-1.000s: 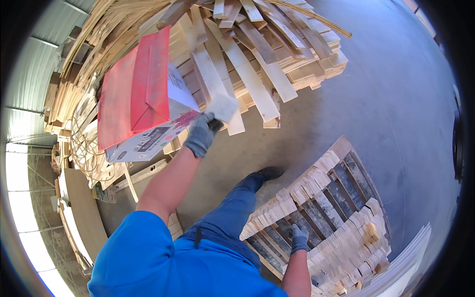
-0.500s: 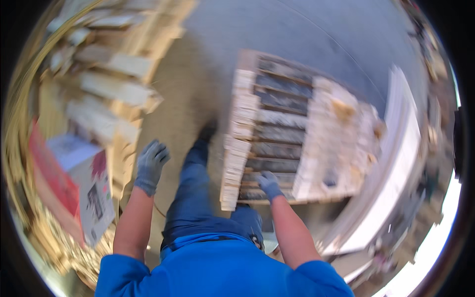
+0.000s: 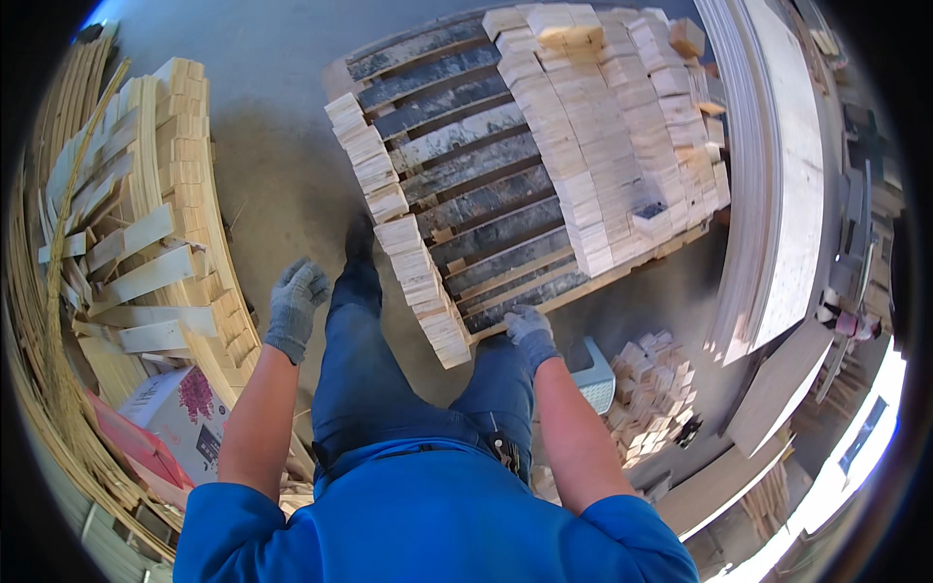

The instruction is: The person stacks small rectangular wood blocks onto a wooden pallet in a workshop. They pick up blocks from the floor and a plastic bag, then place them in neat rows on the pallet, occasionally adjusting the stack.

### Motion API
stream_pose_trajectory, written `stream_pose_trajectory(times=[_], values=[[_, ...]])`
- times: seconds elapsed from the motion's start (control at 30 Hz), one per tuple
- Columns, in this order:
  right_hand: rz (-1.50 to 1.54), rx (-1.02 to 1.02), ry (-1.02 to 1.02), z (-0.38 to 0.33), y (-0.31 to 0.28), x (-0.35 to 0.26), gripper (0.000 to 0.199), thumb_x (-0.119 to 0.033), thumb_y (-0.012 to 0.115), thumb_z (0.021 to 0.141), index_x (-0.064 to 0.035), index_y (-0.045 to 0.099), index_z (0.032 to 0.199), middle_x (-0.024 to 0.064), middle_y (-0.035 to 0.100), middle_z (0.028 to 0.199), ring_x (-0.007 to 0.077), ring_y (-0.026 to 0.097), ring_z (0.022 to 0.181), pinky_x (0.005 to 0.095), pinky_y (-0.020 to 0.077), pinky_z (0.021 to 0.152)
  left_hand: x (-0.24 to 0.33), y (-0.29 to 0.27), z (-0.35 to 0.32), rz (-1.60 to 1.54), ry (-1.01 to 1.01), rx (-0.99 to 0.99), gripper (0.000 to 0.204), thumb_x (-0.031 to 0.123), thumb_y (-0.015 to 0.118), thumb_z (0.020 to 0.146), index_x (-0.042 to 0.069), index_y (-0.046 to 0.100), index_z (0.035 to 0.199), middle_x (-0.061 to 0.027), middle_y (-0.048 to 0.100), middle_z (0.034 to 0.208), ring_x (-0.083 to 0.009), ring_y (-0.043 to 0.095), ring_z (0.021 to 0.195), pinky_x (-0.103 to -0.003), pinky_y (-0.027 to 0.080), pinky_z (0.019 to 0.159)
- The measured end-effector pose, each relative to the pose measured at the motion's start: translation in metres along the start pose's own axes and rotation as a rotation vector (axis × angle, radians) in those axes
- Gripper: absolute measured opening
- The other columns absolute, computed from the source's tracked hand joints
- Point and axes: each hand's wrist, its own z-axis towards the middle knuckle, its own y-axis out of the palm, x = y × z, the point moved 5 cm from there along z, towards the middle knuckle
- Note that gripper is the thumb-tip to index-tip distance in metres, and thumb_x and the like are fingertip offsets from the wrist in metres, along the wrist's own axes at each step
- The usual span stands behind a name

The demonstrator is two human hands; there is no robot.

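Pallet (image 3: 462, 134): one, on the floor at 12 to 1 o'clock. Bears two groups of wooden blocks: one single row (image 3: 413, 262) along its 9 o'clock side, one broad bank (image 3: 603, 126) of several rows on its 3 o'clock side; individual blocks too many to count. Dark slats show between.

Hands: two, gloved. Right hand (image 3: 530, 330) at the pallet's 6 o'clock edge, fingers bent downward; contact, and whether they pinch anything, cannot be told. Left hand (image 3: 296, 299) at 9 o'clock, fingers loosely curled; closure against the palm cannot be told.

Surroundings: one printed carton (image 3: 183, 418) at 8 o'clock, contents hidden; one plank pile (image 3: 155, 277) at 9; one stack of long boards (image 3: 782, 194) at 2; at 4, one light-blue plastic piece (image 3: 595, 379) just beside one block heap (image 3: 651, 389).
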Motion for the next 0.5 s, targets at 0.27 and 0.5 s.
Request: stream_pose_trajectory(times=[0.27, 0.5], values=[[0.211, 0.220, 0.225, -0.053, -0.109, 0.136, 0.048, -0.023, 0.074, 0.088, 0.0019, 0.066, 0.128, 0.0150, 0.075, 0.102, 0.0182, 0.068, 0.073, 0.0316, 0.0567, 0.072, -0.103, 0.040, -0.002, 0.200, -0.175, -0.049, 0.032, 0.021, 0.068, 0.100, 0.009, 0.061, 0.129, -0.0090, 0.071, 0.105, -0.0243, 0.071, 0.088, -0.040, 0.058, 0.077], [0.115, 0.295, 0.220, -0.064, -0.103, 0.283, 0.053, -0.034, 0.073, 0.086, -0.0015, 0.067, 0.128, 0.0211, 0.073, 0.116, 0.0316, 0.071, 0.106, 0.0383, 0.0551, 0.094, -0.169, 0.049, -0.008, 0.463, -0.262, -0.098, 0.035, 0.025, 0.070, 0.100, 0.012, 0.061, 0.131, -0.0063, 0.072, 0.104, -0.0208, 0.070, 0.086, -0.036, 0.056, 0.074]])
